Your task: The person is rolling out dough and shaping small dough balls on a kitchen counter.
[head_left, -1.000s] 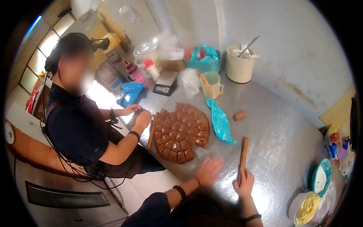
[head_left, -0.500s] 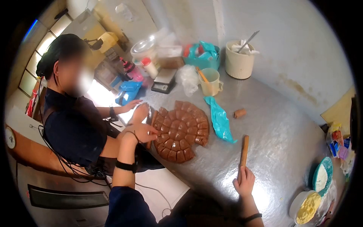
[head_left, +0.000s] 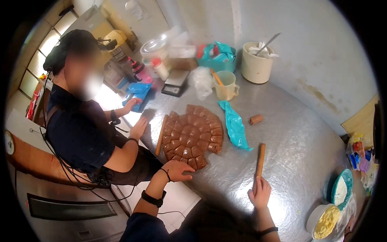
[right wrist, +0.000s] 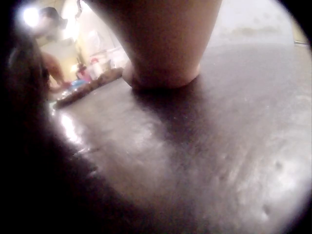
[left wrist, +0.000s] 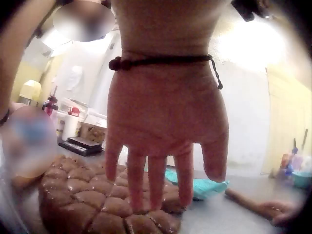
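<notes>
A round slab of brown dough pieces (head_left: 191, 135) lies on the metal table, cut into many segments with gaps at its edge. My left hand (head_left: 177, 171) is at the slab's near edge, fingers extended; in the left wrist view the same hand (left wrist: 165, 131) shows its palm with spread fingers and nothing in them. The right hand (head_left: 261, 194) grips the lower end of a wooden rolling pin (head_left: 261, 161) on the table, right of the slab. In the right wrist view the forearm (right wrist: 168, 48) hides that hand's fingers.
Another person (head_left: 84, 121) stands at the left, hands by a blue packet (head_left: 139, 92). A second wooden stick (head_left: 161, 135) lies along the slab. Behind are a scale (head_left: 175, 84), a jug (head_left: 226, 86) and a teal bag (head_left: 236, 127). Bowls (head_left: 318, 222) stand at the right.
My left hand went from right of the slab to its left edge, then back toward its near edge. The other person's hands moved apart, away from the slab. My right hand stayed on the pin.
</notes>
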The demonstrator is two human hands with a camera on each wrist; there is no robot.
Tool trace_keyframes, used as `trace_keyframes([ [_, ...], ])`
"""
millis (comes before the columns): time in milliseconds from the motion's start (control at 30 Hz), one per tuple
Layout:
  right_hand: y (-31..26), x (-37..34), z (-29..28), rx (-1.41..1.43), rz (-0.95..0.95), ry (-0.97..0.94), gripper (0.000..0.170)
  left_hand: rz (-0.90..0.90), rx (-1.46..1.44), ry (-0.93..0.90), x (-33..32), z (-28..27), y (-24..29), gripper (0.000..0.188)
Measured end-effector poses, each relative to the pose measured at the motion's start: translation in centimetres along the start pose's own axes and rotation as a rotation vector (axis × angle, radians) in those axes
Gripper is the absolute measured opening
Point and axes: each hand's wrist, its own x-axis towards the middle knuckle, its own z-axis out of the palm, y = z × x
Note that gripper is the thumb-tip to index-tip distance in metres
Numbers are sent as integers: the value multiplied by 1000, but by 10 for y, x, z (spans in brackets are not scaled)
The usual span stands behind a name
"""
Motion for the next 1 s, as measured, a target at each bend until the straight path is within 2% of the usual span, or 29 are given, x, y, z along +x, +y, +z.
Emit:
trace_keyframes([
  [167, -1, 0, 0, 1, 1, 1, 68, -19, -29, -49, -3, 3, 11, 46],
  [367, 0, 0, 0, 3, 13, 2, 67, 33, -7, 11, -3, 16, 8, 45],
  [567, -2, 1, -2, -3, 12, -8, 67, -32, 22, -53, -6, 14, 16, 44],
  [1000, 1, -2, 1, 10, 7, 1, 67, 30, 20, 23, -6, 35, 7, 46],
])
